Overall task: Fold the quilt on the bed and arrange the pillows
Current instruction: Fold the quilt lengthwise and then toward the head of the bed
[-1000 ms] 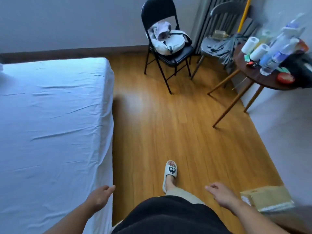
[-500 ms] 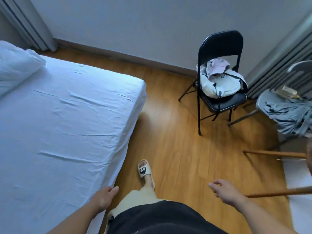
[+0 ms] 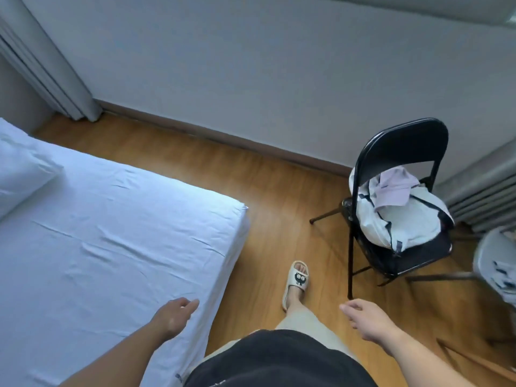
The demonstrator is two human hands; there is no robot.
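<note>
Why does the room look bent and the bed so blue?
Head view: the wide lens bows the wall and tilts the chair; cool light tints the bed blue; the right hand and the right edge look softly blurred.

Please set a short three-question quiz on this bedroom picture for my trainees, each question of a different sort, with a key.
1. True or false: the left hand holds the pillow.
2. What lies on the seat of the black folding chair? A) a white bag B) a folded quilt C) a stack of books
3. Fill in: the slipper on the person's foot stands on the wooden ____ between the bed and the chair.

Key
1. False: that hand is open and empty, and the pillow lies at the far left of the bed.
2. A
3. floor
</note>
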